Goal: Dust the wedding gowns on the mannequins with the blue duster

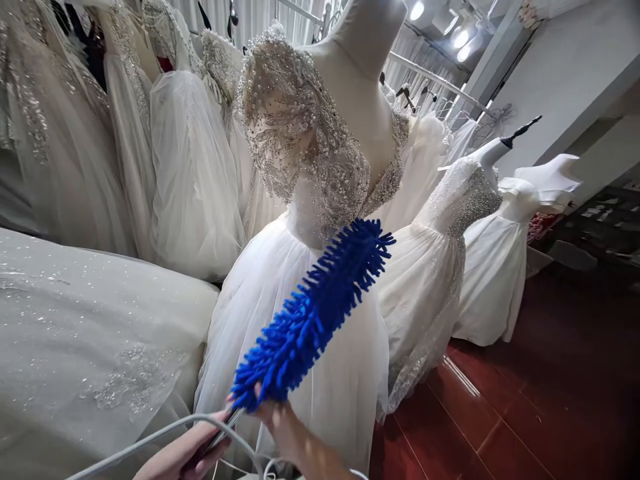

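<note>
A blue duster (310, 313) with a thick, shaggy microfibre head slants up and to the right in front of a beaded wedding dress (330, 140) on a mannequin. My left hand (203, 443) is closed around the duster's slim handle at the bottom. Just above it, my right hand (274, 410) is closed at the lower end of the blue head, its fingers partly hidden by the strands. The duster's tip overlaps the dress's beaded waist in view; whether they touch I cannot tell. A pale cable (195, 419) arches across my left hand.
White gowns (195, 167) hang closely along a rail at the left and back. A wide glittery skirt (100, 320) spreads at lower left. Two more dressed mannequins (445, 233) stand to the right on a dark red tiled floor (500, 413).
</note>
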Demonstrator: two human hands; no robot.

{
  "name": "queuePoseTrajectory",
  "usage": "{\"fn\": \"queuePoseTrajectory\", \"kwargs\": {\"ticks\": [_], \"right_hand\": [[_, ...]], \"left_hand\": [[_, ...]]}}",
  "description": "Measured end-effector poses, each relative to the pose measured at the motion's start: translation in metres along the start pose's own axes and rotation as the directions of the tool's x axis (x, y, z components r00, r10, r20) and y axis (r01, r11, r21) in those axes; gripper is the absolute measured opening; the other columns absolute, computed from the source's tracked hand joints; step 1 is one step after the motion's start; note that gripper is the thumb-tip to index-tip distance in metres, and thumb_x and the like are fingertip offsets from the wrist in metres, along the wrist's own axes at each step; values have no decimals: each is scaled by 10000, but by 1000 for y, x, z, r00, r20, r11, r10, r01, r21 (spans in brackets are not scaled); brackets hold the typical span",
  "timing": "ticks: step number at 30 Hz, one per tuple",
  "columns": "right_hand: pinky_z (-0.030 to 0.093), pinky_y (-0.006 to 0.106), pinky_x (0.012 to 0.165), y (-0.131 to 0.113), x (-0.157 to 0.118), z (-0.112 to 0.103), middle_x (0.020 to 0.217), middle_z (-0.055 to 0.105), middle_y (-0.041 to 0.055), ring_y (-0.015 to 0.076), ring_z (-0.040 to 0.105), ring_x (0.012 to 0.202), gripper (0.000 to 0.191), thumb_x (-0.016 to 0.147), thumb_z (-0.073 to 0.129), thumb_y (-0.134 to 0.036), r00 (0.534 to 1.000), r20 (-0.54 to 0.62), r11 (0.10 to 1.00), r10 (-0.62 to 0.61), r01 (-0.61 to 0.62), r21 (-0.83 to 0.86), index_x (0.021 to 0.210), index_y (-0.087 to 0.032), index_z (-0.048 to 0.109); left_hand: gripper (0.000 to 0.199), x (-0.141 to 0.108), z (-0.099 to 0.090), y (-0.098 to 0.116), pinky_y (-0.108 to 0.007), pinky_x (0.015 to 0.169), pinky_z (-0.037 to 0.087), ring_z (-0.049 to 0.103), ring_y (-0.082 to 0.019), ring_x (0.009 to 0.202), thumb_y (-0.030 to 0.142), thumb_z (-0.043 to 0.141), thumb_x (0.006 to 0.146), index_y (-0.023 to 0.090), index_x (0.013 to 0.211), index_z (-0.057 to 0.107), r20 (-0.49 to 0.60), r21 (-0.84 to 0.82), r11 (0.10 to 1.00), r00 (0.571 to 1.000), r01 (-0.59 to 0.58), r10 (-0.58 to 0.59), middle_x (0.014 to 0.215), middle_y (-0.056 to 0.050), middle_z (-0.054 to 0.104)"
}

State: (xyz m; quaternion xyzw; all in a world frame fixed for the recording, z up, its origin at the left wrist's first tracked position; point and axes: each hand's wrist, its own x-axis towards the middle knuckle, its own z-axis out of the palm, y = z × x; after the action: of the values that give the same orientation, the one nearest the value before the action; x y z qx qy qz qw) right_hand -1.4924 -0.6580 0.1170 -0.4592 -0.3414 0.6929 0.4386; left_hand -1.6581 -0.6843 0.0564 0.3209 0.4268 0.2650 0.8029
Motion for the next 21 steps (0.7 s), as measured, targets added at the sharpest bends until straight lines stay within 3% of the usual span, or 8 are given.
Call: {"fn": "queuePoseTrajectory", "kwargs": {"ticks": [2,4,7,10,13,18,21], "right_hand": [[471,408,833,-5,10,-18,831,687,89,246,634,875,465,631,611,-599,998,54,992,19,-26,123,838,-184,645],[472,381,811,-2,16,-41,833,684,115,225,639,837,437,698,588,-551,999,37,963,38,-46,266,827,-137,635],[483,337,744,16,14,-72,819,680,104,214,639,829,394,699,617,-511,992,-66,915,104,-70,397,798,-130,635],[483,323,706,24,5,-87,816,675,89,212,640,812,395,691,631,-511,982,-118,902,146,-83,425,794,-130,645],[478,319,674,-1,5,-87,798,674,88,212,642,772,393,698,633,-508,988,-139,943,61,-12,332,798,-129,646],[462,294,575,-69,32,-86,653,647,55,199,626,642,476,621,659,-582,967,-199,970,-161,192,148,771,-133,611],[442,269,497,-74,46,-102,541,594,24,167,588,517,498,616,614,-641,954,-280,974,-110,160,161,662,-148,569]], "left_hand": [[472,16,18,17,-159,318,79,134,-10,309,641,501,711,186,618,585,2,93,996,1000,12,-12,362,104,297],[491,35,35,23,-162,292,75,145,-20,294,673,468,706,197,625,561,-14,173,984,999,49,-47,361,103,308],[500,57,48,9,-157,257,110,172,-29,267,694,464,687,204,625,545,2,263,962,997,76,-79,344,102,320],[507,66,54,-7,-153,240,137,177,-31,245,698,437,698,206,642,543,31,288,956,997,57,-69,327,105,327],[488,72,66,0,-144,242,125,162,-26,238,684,431,714,208,652,518,60,261,965,998,-26,11,313,119,310],[468,102,114,37,-137,251,142,185,-31,214,668,362,763,223,629,421,66,165,950,965,-263,256,280,128,313],[476,124,138,35,-142,250,180,226,-42,223,673,324,773,229,617,391,47,167,952,967,-255,250,303,117,341]]}}
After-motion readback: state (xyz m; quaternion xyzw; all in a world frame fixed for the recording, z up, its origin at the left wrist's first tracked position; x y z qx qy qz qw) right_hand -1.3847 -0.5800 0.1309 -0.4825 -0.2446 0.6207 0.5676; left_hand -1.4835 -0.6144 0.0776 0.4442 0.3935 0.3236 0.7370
